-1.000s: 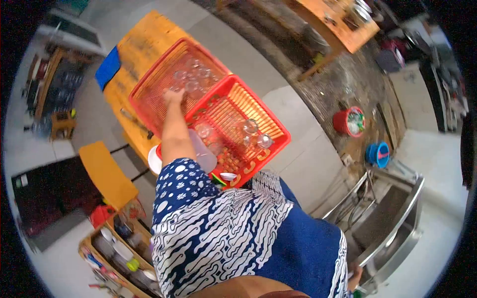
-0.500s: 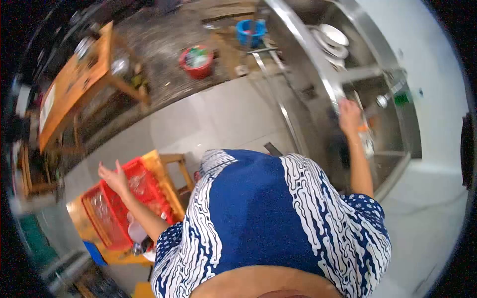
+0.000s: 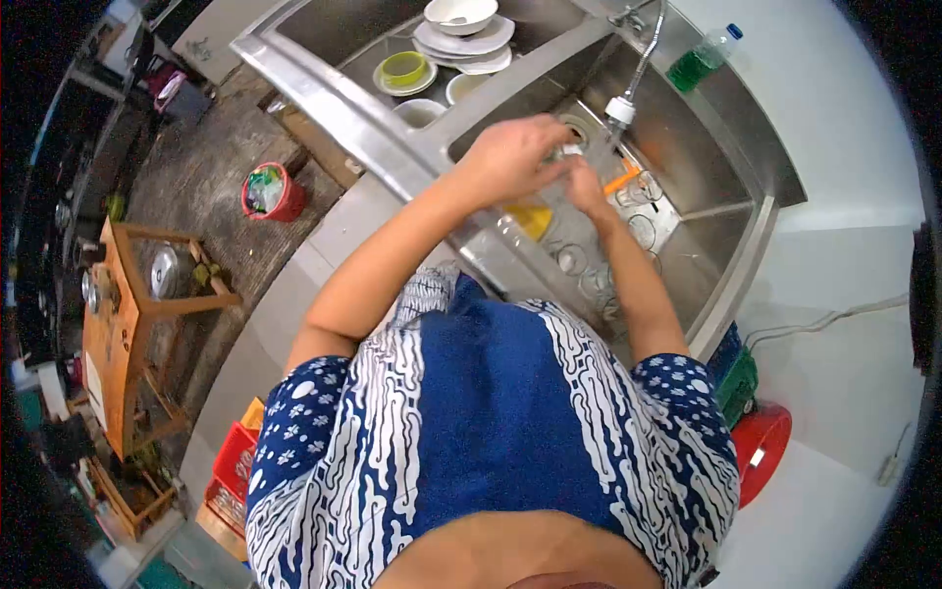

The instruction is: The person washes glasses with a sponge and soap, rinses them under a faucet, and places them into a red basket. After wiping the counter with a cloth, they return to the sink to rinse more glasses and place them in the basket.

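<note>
Both hands are together over the right basin of the metal sink (image 3: 731, 236), close to the faucet's white nozzle (image 3: 620, 110). My left hand (image 3: 515, 157) is curled, slightly blurred, its fingertips beside a small pale, clear item that I cannot make out. From the other side my right hand (image 3: 586, 187) closes in at the same spot, its fingers mostly hidden. Below them in the basin lie several clear glasses (image 3: 571, 259), a yellow item (image 3: 531, 218) and an orange-handled thing (image 3: 622, 179).
The left basin holds stacked white plates (image 3: 469, 44), a bowl (image 3: 461, 14) and a yellow-green bowl (image 3: 403, 69). A green bottle (image 3: 702, 61) stands on the sink's back ledge. On the floor are a red bucket (image 3: 275, 191) and a wooden table (image 3: 128, 324); a red basket (image 3: 232, 463) is behind left.
My body has turned toward the sink. My left hand has swung from above the red basket to the basin, and my right hand has moved from the sink's front edge to join it.
</note>
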### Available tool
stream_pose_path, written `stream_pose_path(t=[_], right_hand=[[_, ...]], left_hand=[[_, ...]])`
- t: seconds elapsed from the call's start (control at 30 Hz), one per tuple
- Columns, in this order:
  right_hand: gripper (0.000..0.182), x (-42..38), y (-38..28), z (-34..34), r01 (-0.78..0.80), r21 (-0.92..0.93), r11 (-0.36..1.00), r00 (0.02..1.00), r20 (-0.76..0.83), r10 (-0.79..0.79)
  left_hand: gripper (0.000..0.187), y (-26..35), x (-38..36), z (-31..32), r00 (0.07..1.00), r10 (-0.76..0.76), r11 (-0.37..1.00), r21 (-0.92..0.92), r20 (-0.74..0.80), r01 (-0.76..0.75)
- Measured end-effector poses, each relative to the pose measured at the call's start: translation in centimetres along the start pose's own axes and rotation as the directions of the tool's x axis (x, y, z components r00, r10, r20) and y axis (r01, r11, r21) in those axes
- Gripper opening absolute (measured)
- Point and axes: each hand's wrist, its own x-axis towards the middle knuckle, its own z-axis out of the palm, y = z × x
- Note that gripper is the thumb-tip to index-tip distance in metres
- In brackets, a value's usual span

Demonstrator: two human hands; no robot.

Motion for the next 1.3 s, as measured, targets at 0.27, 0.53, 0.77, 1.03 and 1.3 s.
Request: stream_pose_path(t=[0.27,0.53,0.77,1.03,1.3], right_hand=[[0.027,2.7,-5.3,6.1,-0.311,0.408,0.858,0.898,-0.168,0.406],[0.014,-2.9,-5.6,-4.6,0.163,0.112,0.980,0.971,-0.194,-0.139],[0.019,-1.5,-2.1,-10.0,-0.472,0.858,0.202,0.845,0.375,0.381],[0.051,1.3,-3.7,-7.9,-0.471,0.882,-0.005,0.694,0.374,0.615],[0.042,1.1,-4.8,-10.5,-0.366,0.846,0.388,0.917,0.258,0.304]], left_hand=[[0.023,0.1,4.8,2.0,0.986,-0.124,0.984,-0.144,-0.115,0.107],[0.029,-7.0,7.5,9.4,0.795,-0.584,0.804,0.251,0.162,0.540],[0.063,-7.2,5.7,14.9,0.343,-0.433,0.047,-0.359,0.834,0.932],[0.068,-7.4,4.4,14.6,0.463,-0.236,-0.339,-0.518,0.855,0.785],[0.067,-7.1,3.7,14.4,0.498,-0.233,-0.394,-0.549,0.835,0.737]])
